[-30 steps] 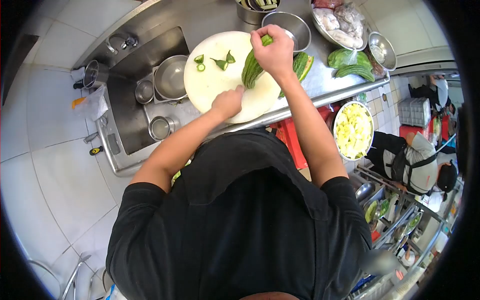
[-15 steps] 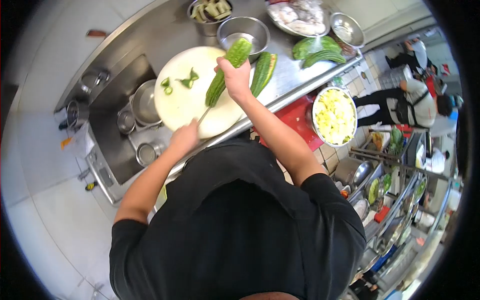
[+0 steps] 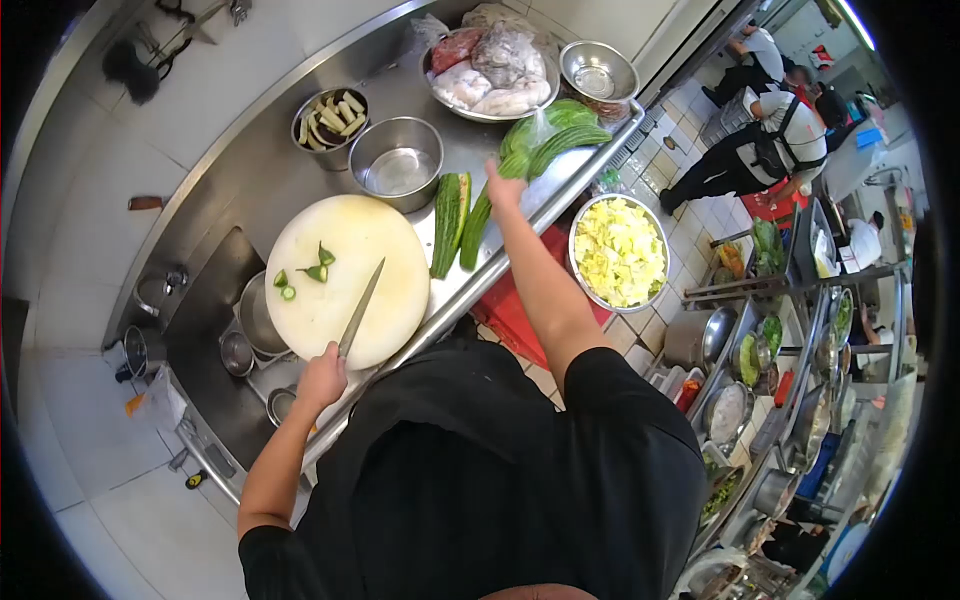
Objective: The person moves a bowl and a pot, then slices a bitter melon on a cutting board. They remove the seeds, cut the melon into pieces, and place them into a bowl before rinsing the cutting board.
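left hand (image 3: 322, 375) clenched on steel knife (image 3: 362, 305), blade resting ahead on round white board (image 3: 385, 235), likely parked safe. right hand (image 3: 505, 185) touches halved green gourds (image 3: 447, 225); grip unclear.

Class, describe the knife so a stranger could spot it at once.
Find the round white cutting board on the steel counter. The knife lies on its near edge, gripped by the left hand. It is the one long grey blade; everything else on the board is small green scraps.
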